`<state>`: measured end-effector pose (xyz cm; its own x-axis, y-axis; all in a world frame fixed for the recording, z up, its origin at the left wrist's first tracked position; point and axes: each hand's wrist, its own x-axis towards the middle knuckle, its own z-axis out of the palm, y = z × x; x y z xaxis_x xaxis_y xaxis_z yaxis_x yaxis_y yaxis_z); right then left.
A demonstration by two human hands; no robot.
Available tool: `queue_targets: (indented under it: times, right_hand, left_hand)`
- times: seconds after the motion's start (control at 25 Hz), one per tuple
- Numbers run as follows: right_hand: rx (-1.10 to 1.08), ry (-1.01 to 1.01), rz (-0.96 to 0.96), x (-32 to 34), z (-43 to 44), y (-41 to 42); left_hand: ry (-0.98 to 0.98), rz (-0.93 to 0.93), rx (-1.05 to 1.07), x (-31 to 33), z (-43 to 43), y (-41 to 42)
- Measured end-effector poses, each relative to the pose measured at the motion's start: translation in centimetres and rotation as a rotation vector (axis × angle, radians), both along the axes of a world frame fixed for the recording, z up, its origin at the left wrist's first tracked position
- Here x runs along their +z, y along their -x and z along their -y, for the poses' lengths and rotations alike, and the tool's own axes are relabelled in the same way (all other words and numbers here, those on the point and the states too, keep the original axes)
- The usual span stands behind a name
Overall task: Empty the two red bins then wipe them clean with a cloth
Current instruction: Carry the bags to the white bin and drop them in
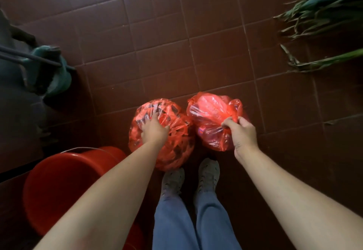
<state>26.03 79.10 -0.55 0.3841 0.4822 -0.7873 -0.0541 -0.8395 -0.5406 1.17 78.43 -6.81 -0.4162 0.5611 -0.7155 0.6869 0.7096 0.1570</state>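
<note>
Two full red plastic bags sit side by side over the brown tiled floor in front of my feet. My left hand (pixel 154 130) grips the top of the left bag (pixel 172 145), fingers dug into the crinkled plastic. My right hand (pixel 242 131) pinches the gathered neck of the right bag (pixel 208 112). Whether the bags touch the floor or hang just above it, I cannot tell. A red bin (pixel 64 187) with a thin wire handle stands at the lower left, partly behind my left forearm. A second red bin edge (pixel 135 236) shows below that arm.
A teal object (pixel 57 73) with dark poles leaning across it stands at the left by a dark wall. Long green plant leaves (pixel 322 14) spread over the floor at the top right. My shoes (pixel 208 173) and jeans are directly below the bags.
</note>
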Motion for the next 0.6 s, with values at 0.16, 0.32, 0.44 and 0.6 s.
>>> queue_targets:
  times: [0.16, 0.32, 0.44, 0.6]
  right_hand:
    - [-0.007, -0.028, -0.020, -1.3, 1.5, -0.6]
    - [-0.027, -0.065, -0.062, -2.7, 3.2, -1.6]
    - [-0.067, -0.049, -0.073, -2.3, 4.1, -2.4]
    - [-0.157, 0.017, -0.064, 0.9, 4.9, -3.5]
  left_hand:
    - [0.042, -0.144, -0.296, -2.4, 0.3, -0.9]
    - [0.004, -0.169, -0.246, -4.5, 0.2, -1.3]
    - [-0.028, -0.067, -0.140, -3.7, 0.6, -2.1]
    - [-0.018, 0.045, -0.011, 0.9, 0.4, -3.1]
